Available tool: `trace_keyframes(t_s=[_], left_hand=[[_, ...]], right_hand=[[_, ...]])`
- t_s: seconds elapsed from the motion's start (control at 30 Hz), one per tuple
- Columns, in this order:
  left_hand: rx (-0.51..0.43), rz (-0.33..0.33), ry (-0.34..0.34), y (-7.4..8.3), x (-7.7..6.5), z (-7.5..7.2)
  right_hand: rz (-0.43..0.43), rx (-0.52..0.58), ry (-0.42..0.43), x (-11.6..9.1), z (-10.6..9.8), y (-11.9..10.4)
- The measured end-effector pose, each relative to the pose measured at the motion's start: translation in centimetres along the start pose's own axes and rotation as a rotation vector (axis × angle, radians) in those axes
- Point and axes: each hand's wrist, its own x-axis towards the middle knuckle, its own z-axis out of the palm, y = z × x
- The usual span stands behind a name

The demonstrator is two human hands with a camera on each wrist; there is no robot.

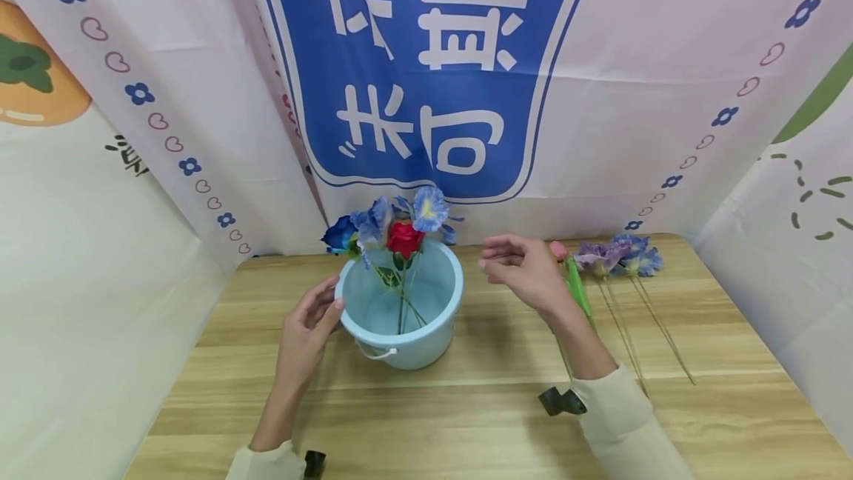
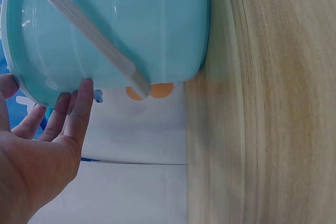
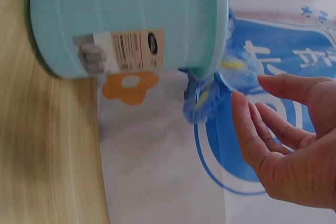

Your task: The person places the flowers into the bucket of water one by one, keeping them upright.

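A light blue bucket (image 1: 416,350) stands upright on the table. My left hand (image 1: 309,328) holds its left rim, thumb at the edge and fingers along the outer wall. Inside lean artificial flowers: a red rose (image 1: 404,239), a dark blue rose (image 1: 340,234) and light blue irises (image 1: 430,209), their heads above the far rim. To the right of the bucket, my right hand (image 1: 526,272) is raised with nothing in it, fingers loosely bent. In the right wrist view, thumb and fingertips are apart, close to the blue petals (image 3: 202,100) beyond the rim.
On the table (image 1: 426,428) at the right lie a purple flower (image 1: 601,256), a blue flower (image 1: 641,258) and a pink flower (image 1: 558,250) with a green leaf (image 1: 577,287). The white bucket handle (image 2: 86,27) hangs at the front. A printed curtain (image 1: 600,132) hangs behind the table.
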Motion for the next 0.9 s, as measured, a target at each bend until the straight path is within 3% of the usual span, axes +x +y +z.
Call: trace_keyframes(t_s=[0.53, 0.9], left_hand=[[-0.003, 0.017, -0.001, 0.0, 0.2, -0.1], [0.000, 0.007, -0.003, 0.0, 0.0, 0.0]], right_hand=[[0.050, -0.069, 0.049, -2.1, -6.0, 2.1], [0.101, -0.139, 0.033, -3.7, -9.9, 5.3]])
